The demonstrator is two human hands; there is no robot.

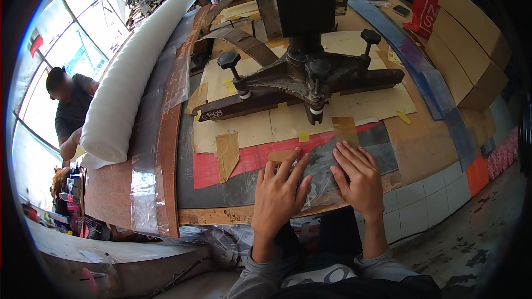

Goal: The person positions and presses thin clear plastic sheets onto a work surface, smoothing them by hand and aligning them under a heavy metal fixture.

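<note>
My left hand (277,195) rests palm down on a dark grey sheet (244,194) near the table's front edge. Its fingers are spread, with the fingertips at a small tan strip (275,156) on a red strip (249,158). To the right, my right hand (360,180) lies flat with fingers stretched out, its fingertips at the lower end of a brown tape piece (344,128). Beyond both hands, cream sheets (255,130) lie beneath a dark metal press head (310,80) with black knobs and a long bar. Another brown tape piece (227,158) crosses the red strip at left.
A long white foam roll (133,80) lies along the left side. Cardboard boxes (463,50) and a red bag (425,5) stand at the right. Blue plastic sheeting (438,94) hangs over the right edge. A person (72,105) is at the far left, beyond the roll.
</note>
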